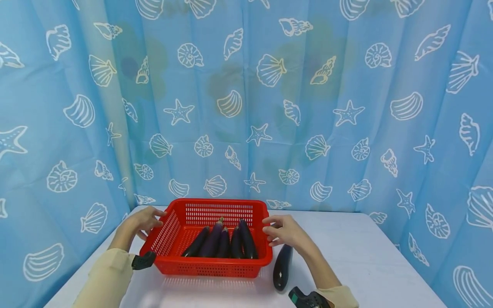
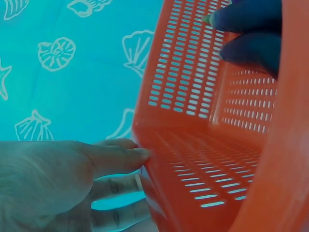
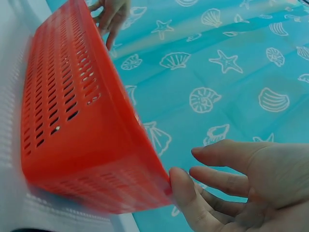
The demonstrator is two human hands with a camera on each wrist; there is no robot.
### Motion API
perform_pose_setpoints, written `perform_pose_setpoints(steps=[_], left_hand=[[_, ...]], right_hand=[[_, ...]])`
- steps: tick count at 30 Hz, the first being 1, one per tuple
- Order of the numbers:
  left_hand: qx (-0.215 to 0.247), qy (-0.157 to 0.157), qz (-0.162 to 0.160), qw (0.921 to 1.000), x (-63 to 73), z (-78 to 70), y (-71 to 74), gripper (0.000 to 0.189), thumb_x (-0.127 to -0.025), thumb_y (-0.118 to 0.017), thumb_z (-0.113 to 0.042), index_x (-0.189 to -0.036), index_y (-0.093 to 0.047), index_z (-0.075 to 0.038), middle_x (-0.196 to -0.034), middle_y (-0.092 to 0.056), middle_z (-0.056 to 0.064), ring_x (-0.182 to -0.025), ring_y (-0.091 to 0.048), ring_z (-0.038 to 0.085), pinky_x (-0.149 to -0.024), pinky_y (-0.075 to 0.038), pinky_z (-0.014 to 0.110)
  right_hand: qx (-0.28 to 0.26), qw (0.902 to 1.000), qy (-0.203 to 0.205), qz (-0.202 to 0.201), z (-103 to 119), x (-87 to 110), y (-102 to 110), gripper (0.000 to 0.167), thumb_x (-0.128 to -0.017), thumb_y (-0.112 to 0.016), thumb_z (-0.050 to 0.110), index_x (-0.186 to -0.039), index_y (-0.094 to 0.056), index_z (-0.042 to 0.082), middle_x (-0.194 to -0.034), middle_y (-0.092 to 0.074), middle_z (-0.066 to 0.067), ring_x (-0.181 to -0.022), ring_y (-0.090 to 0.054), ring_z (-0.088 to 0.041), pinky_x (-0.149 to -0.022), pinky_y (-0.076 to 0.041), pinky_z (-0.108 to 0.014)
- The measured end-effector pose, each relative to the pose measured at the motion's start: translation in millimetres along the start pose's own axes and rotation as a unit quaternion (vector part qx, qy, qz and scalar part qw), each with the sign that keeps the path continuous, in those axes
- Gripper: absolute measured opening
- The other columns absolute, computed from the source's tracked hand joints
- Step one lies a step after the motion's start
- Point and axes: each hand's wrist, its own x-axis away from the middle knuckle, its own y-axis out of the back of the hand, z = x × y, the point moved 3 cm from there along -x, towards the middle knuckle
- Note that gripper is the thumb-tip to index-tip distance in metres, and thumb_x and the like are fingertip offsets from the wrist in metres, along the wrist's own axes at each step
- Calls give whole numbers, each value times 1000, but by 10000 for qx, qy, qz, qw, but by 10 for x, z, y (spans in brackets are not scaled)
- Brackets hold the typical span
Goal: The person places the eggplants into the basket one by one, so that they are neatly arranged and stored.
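A red perforated plastic basket [image 1: 209,264] rests on the white table with several dark purple eggplants [image 1: 212,241] lying side by side inside it. Another eggplant [image 1: 283,268] lies on the table just outside, below my right forearm. My left hand [image 1: 143,220] is at the basket's left rim, fingers loosely bent. A left fingertip [image 2: 141,154] meets the rim edge in the left wrist view, with other fingers partly hidden behind it. On the opposite side, my right hand [image 1: 283,230] has relaxed, spread fingers; one fingertip [image 3: 179,181] touches the rim corner, the others stand apart.
A blue curtain [image 1: 246,107] with white shells and starfish hangs behind and along both sides. The white tabletop [image 1: 346,252] extends to the right of the basket. Dark camera mounts [image 1: 144,260] sit on both wrists.
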Motion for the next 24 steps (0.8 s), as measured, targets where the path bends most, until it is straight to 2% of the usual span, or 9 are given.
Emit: perform_pose_setpoints(steps=[7,14,19,24], left_hand=[[-40,-107,26,9999,33,-2,0,50,-96,-54,-3,-144,-41,6,-116,-66,27,-83,-70,27,-68,-62,42],[-59,-131,58,9999,41,-5,-5,51,-97,-53,-5,-145,-39,5,-118,-65,28,-84,-70,26,-69,-62,41],[-25,-85,30,10000,18,14,-12,52,-97,-54,-6,-146,-38,5,-117,-65,28,-83,-70,26,-69,-62,41],[33,-31,-18,10000,0,36,-14,54,-96,-56,-7,-146,-39,5,-116,-66,27,-82,-70,27,-69,-62,41]], right_hand=[[8,9994,-213,-263,-113,49,83,47,-88,-72,18,-130,-59,5,-103,-70,-14,-76,-70,-23,-67,-63,-37],[61,9989,-412,-196,-272,94,122,49,-88,-71,15,-133,-55,3,-106,-67,-18,-81,-69,-29,-65,-62,-37],[105,9978,-644,-127,-374,112,87,51,-87,-72,16,-133,-55,4,-106,-65,-16,-81,-68,-26,-65,-62,-37],[523,9957,-742,-198,-424,119,82,55,-84,-76,19,-134,-55,5,-102,-66,-13,-81,-67,-23,-63,-62,-36]])
